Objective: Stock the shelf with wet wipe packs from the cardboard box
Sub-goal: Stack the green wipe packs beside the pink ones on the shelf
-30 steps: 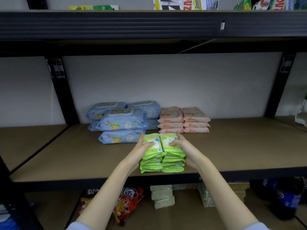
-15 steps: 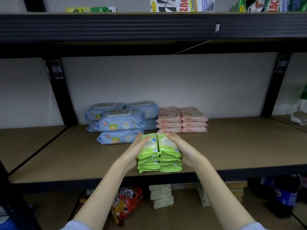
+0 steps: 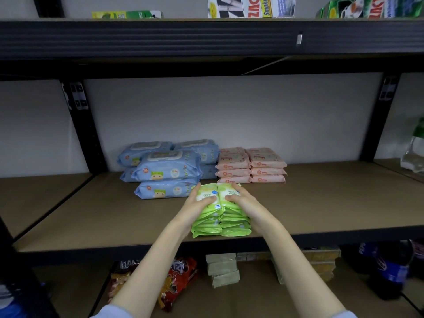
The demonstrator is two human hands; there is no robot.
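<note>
Left hand (image 3: 199, 204) and right hand (image 3: 243, 201) clamp green wipe packs (image 3: 220, 212) from both sides, fingers (image 3: 207, 199) curled over top packs; likely squaring two side-by-side stacks. Stacks sit on shelf (image 3: 321, 203) near front edge. Beyond fingers: blue packs (image 3: 167, 171) to left, pink packs (image 3: 251, 165) straight behind. Cardboard box not in view. Shelf holds only wipes here.
</note>
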